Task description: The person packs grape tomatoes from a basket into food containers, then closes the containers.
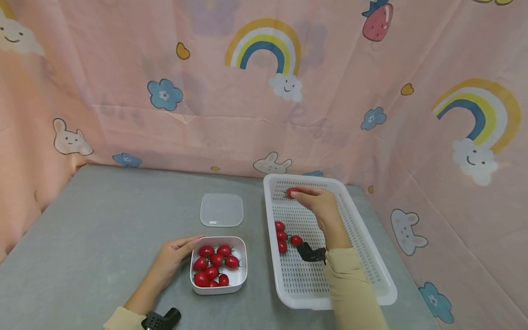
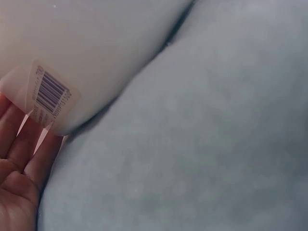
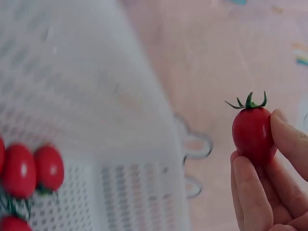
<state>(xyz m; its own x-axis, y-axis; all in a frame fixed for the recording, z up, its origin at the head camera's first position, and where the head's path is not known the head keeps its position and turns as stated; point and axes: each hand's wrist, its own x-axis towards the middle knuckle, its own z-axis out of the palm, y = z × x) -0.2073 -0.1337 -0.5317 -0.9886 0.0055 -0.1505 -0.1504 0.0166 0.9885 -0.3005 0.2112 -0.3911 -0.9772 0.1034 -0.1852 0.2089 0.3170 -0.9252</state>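
My right hand [image 1: 321, 208] pinches a red cherry tomato [image 3: 252, 134] between thumb and fingers, its green stem cap pointing away from the palm. In the head view the hand is over the far end of a white perforated basket [image 1: 270, 266]. Several cherry tomatoes [image 1: 282, 236] lie along the basket's left side. My left hand [image 1: 171, 256] rests against the left side of a small white container [image 1: 243, 270], its fingers fairly straight along the wall near a barcode label [image 2: 52, 92]. Several cherry tomatoes [image 1: 216, 260] sit inside the container.
A translucent lid [image 1: 222, 210] lies flat on the grey table [image 1: 115, 229], just behind the small container. The basket stands close by on the right. A pink patterned cloth [image 1: 206, 128] hangs behind the table and along its sides.
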